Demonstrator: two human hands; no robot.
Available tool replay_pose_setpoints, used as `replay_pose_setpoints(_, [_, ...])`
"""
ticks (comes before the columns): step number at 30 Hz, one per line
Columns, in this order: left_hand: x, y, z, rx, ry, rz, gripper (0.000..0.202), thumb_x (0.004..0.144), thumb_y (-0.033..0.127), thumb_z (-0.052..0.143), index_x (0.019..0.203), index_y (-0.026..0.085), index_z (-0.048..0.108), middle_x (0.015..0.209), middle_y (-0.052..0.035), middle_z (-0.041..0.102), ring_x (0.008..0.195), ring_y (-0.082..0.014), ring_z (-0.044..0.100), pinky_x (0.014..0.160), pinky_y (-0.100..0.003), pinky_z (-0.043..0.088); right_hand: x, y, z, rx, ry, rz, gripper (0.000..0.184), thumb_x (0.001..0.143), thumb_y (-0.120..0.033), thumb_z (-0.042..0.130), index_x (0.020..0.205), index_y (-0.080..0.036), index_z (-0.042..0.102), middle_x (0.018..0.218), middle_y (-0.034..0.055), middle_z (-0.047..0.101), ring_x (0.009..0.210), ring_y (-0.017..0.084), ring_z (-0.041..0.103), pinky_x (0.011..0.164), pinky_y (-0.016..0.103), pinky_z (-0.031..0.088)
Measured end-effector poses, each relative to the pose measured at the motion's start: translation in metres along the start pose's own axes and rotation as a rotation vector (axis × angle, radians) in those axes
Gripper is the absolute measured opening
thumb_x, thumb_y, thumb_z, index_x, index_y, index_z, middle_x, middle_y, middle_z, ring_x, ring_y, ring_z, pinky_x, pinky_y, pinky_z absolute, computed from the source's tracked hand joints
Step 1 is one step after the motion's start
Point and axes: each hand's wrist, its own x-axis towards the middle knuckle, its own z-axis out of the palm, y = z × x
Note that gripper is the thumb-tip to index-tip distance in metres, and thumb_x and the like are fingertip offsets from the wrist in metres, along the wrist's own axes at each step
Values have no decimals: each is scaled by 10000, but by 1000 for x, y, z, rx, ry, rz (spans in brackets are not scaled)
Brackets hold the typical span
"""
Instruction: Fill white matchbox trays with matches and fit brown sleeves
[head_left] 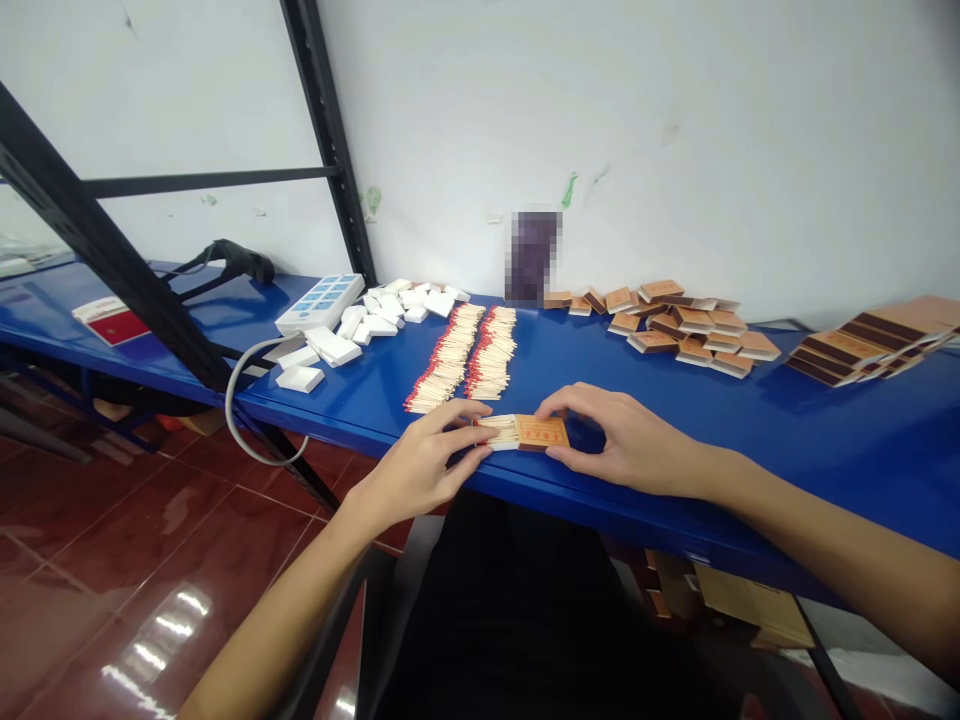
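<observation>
Near the front edge of the blue table, my left hand [442, 450] grips the white inner tray [504, 443] of a matchbox, which holds matches. My right hand [622, 437] has its thumb and fingers around the orange-brown sleeve [543, 432] of the same box. The tray is partly inside the sleeve, its left part showing. Just behind the box lie two long rows of red-tipped matches, a left row [448, 358] and a right row [492, 352].
White inner trays [382, 310] lie loose at the back left beside a power strip [321, 303] with a grey cable [232, 400]. Closed matchboxes [694, 325] are heaped at the back right. Flat sleeves [870, 345] are stacked farther right. A black metal post [112, 235] stands at left.
</observation>
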Motion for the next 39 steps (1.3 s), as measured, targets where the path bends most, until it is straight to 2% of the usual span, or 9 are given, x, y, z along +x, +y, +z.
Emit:
replay_pose_setpoints(6, [0,-2,-1,-36,0,4,232,956,169,563,1159,183,675,1246,-108,617,1109,-198,635,960,-360,554,5,4,-2,68,-6,30,300,872,-405,619,1119,-235,619,1118,65,694,956,225,650,827,379,521])
replay_pose_setpoints(12, [1,-2,-3,-86,7,-31,301,926,177,621,1222,223,646,1248,-95,619,1170,-224,605,1018,-410,532,7,5,-5,153,-31,63,314,859,-454,652,1101,-253,651,1113,32,712,942,209,659,826,364,527])
replay_pose_setpoints(16, [3,-1,-5,-275,-5,-154,475,866,276,718,1322,290,583,1328,-80,536,1159,-235,613,945,-385,597,15,-8,6,199,-14,-5,296,844,-428,681,1077,-246,668,1096,40,725,954,213,668,836,364,527])
replay_pose_setpoints(20, [3,-3,-7,-380,-12,-202,714,713,415,836,1359,340,540,1367,-68,475,1212,-269,578,945,-407,607,24,-22,19,253,8,-109,263,871,-351,659,1108,-237,673,1130,54,726,1005,210,667,899,373,511])
replay_pose_setpoints(25, [3,-5,-8,-349,-24,-161,743,663,444,853,1332,304,562,1300,-68,534,1168,-247,595,942,-397,602,22,-26,21,269,-27,-122,271,897,-334,646,1146,-229,665,1184,60,713,1053,203,660,940,374,498])
replay_pose_setpoints(30, [3,-4,-7,-188,-25,-66,774,599,487,859,1278,235,586,1224,-95,603,1101,-255,627,947,-416,572,17,-27,18,294,-61,-190,225,928,-328,607,1130,-247,664,1228,55,692,1108,198,637,955,363,491])
replay_pose_setpoints(34, [1,-4,-5,-131,-13,-2,756,607,524,829,1250,209,591,1163,-115,640,1072,-266,647,940,-414,558,16,-30,16,296,-109,-169,252,934,-338,599,1167,-248,637,1188,62,697,1097,204,635,953,376,490])
replay_pose_setpoints(39, [-2,-6,-6,-82,-36,-2,772,646,561,796,1298,220,564,1227,-127,631,1123,-277,635,986,-411,529,-3,-24,14,219,-43,-151,247,929,-326,593,1155,-228,610,1208,66,680,1118,200,614,967,381,488])
